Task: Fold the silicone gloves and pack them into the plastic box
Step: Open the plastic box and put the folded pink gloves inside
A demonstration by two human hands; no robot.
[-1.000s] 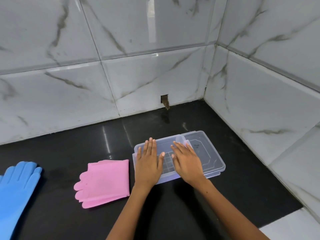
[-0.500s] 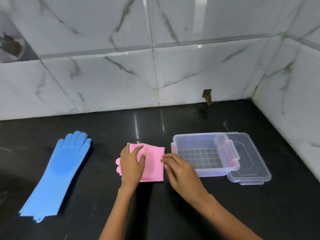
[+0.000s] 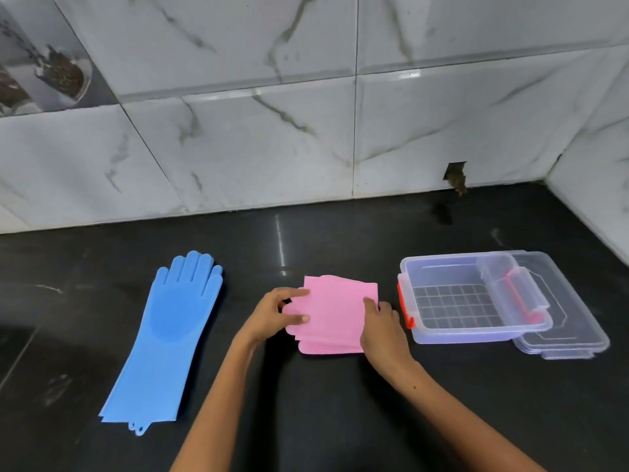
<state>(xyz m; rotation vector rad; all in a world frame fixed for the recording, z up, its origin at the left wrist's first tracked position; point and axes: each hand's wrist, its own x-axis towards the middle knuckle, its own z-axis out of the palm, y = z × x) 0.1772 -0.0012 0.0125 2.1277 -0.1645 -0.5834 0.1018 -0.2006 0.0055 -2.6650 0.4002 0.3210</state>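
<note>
A folded pink silicone glove bundle (image 3: 335, 315) is being held on the glossy black stone countertop (image 3: 306, 420), roughly at centre. Its left edge is being pinched by the left hand (image 3: 272, 316): thumb on top, index finger laid across the upper surface, remaining fingers curled at or under the glove's finger end. Its right edge is being gripped by the right hand (image 3: 383, 330), fingers curled round the fold with fingertips on the top layer. Several stacked layers are being shown at the bundle's near edge.

A long blue silicone glove (image 3: 166, 338) is lying flat and unfolded well to the left, fingers pointing toward the wall, cuff toward the person; a second layer seems to be showing beneath the cuff, though this cannot be confirmed.

A clear rectangular plastic box with red-orange latches (image 3: 473, 301) is standing just right of the right hand, apart from the pink bundle. A grid pattern is being seen through its base. Its clear plastic lid (image 3: 571, 338) is lying partly under the box's right side, protruding right and forward.

White marble-veined wall tiles (image 3: 272, 148) are standing behind the countertop; a small chipped hole (image 3: 455, 173) is being noted at the tile base.
</note>
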